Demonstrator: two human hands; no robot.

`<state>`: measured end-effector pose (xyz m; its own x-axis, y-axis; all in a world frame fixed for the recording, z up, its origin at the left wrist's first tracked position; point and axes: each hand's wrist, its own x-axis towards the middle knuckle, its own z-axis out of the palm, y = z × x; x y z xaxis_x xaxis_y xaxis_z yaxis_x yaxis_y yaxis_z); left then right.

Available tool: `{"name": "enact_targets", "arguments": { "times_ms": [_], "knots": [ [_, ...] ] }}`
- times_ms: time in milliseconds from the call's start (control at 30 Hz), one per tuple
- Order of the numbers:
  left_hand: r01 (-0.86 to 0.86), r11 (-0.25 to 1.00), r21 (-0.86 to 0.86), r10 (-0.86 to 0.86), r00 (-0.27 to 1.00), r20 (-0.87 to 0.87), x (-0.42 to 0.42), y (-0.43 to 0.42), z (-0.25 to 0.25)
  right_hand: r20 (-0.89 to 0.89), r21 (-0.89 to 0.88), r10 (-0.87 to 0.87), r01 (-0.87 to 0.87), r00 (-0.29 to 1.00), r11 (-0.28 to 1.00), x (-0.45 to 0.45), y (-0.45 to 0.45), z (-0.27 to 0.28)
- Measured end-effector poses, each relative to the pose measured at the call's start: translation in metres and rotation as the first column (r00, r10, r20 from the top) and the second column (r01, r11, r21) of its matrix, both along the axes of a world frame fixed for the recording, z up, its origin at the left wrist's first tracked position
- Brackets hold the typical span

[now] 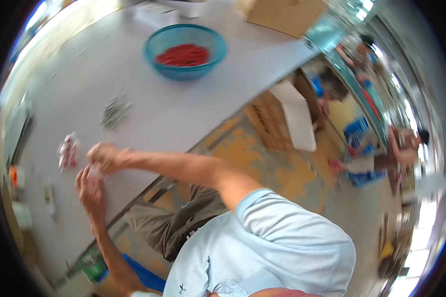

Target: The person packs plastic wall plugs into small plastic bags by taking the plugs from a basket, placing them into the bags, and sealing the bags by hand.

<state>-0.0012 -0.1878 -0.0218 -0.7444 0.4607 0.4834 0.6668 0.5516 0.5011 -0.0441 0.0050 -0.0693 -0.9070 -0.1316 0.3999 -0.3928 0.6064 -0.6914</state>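
Note:
My left hand (90, 192) and my right hand (106, 157) are close together over the table, near its edge. Between them is a small, pinkish, see-through plastic bag (94, 173), blurred, with the fingers of both hands closed on it. Just beyond my hands lies a small pile of clear packets with red pieces (68, 152). Farther along the table is a loose heap of small silvery-grey pieces (115, 112), too blurred to name. A teal see-through bowl (215, 58) holds many small red pieces (185, 55).
The grey table (148, 114) carries a cardboard box (282, 17) at its far end and an orange-and-white roll (16, 176) at the left. An open carton (270, 123) stands on the floor beside the table. Other people (404, 146) sit on the right.

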Motion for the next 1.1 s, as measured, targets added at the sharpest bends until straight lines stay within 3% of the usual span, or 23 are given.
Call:
{"name": "enact_targets", "arguments": {
  "times_ms": [33,100,167,200,267,400,467,500,600,667,767,867,1100],
  "knots": [
    [0.034,0.999,-0.022,-0.035,0.999,-0.017,-0.004,0.001,-0.004,0.161,0.091,0.012,-0.027,0.987,0.995,0.005,-0.001,0.016],
    [0.087,0.995,-0.039,-0.089,0.995,-0.043,-0.006,0.004,-0.008,0.204,0.041,-0.071,0.064,0.976,0.997,0.031,-0.002,0.039],
    [0.075,0.995,-0.063,-0.078,0.996,-0.047,-0.008,0.009,-0.003,0.196,-0.112,-0.051,0.074,0.979,0.991,0.034,0.0,0.036],
    [0.11,0.992,-0.056,-0.113,0.992,-0.051,-0.009,0.009,-0.002,0.192,-0.105,-0.087,0.109,0.977,0.989,0.034,0.0,0.032],
    [0.055,0.998,-0.026,-0.054,0.997,0.052,-0.011,0.01,-0.002,0.176,-0.249,-0.126,0.168,0.976,0.954,0.036,0.0,0.028],
    [0.072,0.997,0.042,-0.075,0.995,0.069,-0.015,-0.002,-0.014,0.035,-0.108,-0.229,0.231,0.973,0.967,0.048,-0.005,0.035],
    [0.062,0.997,0.039,-0.065,0.996,0.064,-0.017,-0.002,-0.015,0.217,-0.061,-0.086,0.102,0.972,0.993,0.05,0.003,0.047],
    [0.071,0.997,0.038,-0.073,0.995,0.064,-0.018,-0.001,-0.014,0.217,-0.062,-0.095,0.11,0.972,0.992,0.051,0.007,0.047],
    [0.121,0.992,0.021,-0.119,0.99,-0.073,-0.02,0.0,-0.014,0.338,-0.223,0.033,0.046,0.941,0.974,0.052,0.012,0.043],
    [0.027,0.998,0.057,-0.038,0.979,0.202,-0.024,-0.002,-0.021,0.238,-0.256,-0.01,0.073,0.971,0.964,0.048,0.006,0.036],
    [0.085,0.982,0.167,-0.136,0.936,0.324,-0.044,-0.007,-0.036,0.189,-0.3,-0.066,0.122,0.98,0.946,0.054,0.005,0.039],
    [0.074,0.946,0.316,-0.205,0.891,0.404,-0.041,-0.003,-0.038,0.216,-0.357,-0.092,0.167,0.972,0.919,0.061,0.004,0.046],
    [0.093,0.921,0.379,-0.286,0.822,0.492,-0.04,-0.004,-0.032,0.226,-0.332,-0.066,0.141,0.972,0.933,0.062,0.004,0.044]
  ]
}}
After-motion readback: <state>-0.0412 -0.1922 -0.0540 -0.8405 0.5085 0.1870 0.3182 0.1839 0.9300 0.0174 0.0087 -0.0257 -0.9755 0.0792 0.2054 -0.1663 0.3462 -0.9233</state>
